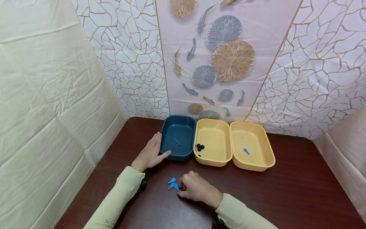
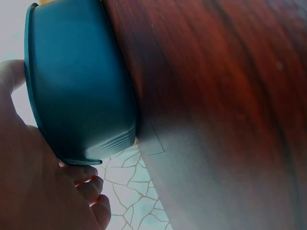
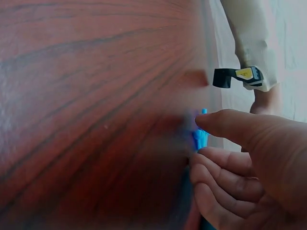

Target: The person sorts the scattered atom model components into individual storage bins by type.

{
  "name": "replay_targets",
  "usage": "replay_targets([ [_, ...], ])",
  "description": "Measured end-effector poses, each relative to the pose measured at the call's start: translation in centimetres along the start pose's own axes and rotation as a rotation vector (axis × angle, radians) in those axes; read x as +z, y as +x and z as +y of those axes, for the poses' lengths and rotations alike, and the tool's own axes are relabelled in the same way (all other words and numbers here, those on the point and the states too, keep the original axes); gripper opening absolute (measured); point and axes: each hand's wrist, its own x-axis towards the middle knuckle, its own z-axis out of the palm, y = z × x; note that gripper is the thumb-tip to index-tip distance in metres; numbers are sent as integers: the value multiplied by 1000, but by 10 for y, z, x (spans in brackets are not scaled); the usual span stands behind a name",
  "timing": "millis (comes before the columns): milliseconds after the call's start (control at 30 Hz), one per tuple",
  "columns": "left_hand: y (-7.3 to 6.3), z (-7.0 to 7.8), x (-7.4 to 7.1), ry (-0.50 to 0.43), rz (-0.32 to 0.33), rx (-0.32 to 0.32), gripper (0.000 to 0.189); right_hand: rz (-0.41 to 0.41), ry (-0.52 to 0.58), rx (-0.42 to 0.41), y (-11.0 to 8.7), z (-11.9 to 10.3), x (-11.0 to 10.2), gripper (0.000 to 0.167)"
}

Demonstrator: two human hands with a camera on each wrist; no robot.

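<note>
My left hand [image 1: 150, 152] rests against the dark blue tray [image 1: 178, 156], its fingers extended along the left side and its thumb on the near rim. A small dark blue stick [image 1: 177, 142] lies inside that tray. Small bright blue teardrop-shaped pieces [image 1: 172, 184] form a loose cluster on the table. Just right of them is my right hand [image 1: 197, 187], touching the table with its thumb and index finger apart. In the right wrist view, blue pieces [image 3: 200, 139] show beyond the gap between thumb and fingers; I see nothing gripped there.
The middle yellow tray [image 1: 217, 163] holds several black round pieces [image 1: 199, 147]. In the right yellow tray [image 1: 258, 168] lies one blue teardrop piece [image 1: 246, 151]. The three trays stand side by side at the back of the brown table [image 1: 300, 178], before a patterned cloth.
</note>
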Motion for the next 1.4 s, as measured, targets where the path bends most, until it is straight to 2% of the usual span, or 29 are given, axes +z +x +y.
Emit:
replay_targets([
  [200, -1, 0, -1, 4, 1, 0, 103, 17, -47, 21, 4, -1, 5, 28],
  [467, 0, 0, 0, -9, 9, 7, 102, -7, -42, 59, 7, 1, 7, 21],
  [667, 0, 0, 1, -9, 9, 8, 102, 22, -35, 59, 1, 8, 2, 16],
  [967, 0, -1, 1, -12, 16, 13, 103, 120, -52, 31, -12, 22, -19, 18],
  [1233, 0, 0, 0, -2, 13, 14, 103, 202, -96, 3, -28, 24, -51, 11],
  [1400, 0, -1, 1, -9, 15, 15, 103, 301, -146, -54, -35, 25, -72, 9],
])
